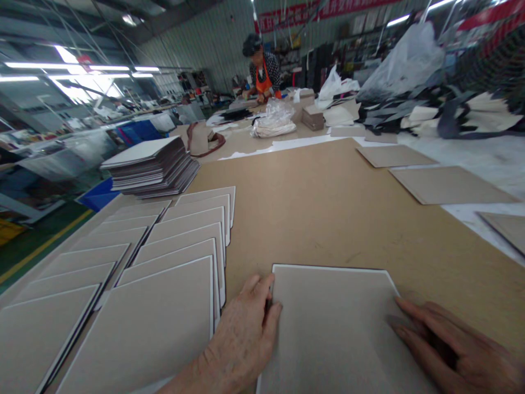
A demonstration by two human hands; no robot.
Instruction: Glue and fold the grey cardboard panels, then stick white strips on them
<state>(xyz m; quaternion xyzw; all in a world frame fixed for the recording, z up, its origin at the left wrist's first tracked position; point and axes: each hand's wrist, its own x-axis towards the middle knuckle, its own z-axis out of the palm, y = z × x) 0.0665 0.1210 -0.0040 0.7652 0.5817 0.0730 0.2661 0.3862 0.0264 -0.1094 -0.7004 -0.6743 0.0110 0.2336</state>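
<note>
A flat beige panel [332, 323] with a pale border lies in front of me on the brown tabletop, its near end cut off by the frame. My left hand [246, 328] grips its left edge, the thumb resting on top and the fingers bent along the side. At the right edge, my right hand [459, 345] pinches the panel between thumb and fingers, slightly blurred. Left of my left hand, an overlapping row of similar panels [164, 306] fans away from me. A second such row [53, 323] lies farther left.
A tall stack of boards [147, 167] stands at the back left. Loose beige sheets [453, 185] lie along the right side. Beyond are a clear plastic bag [274, 120], dark scraps [385, 117] and a co-worker in an orange apron [263, 82].
</note>
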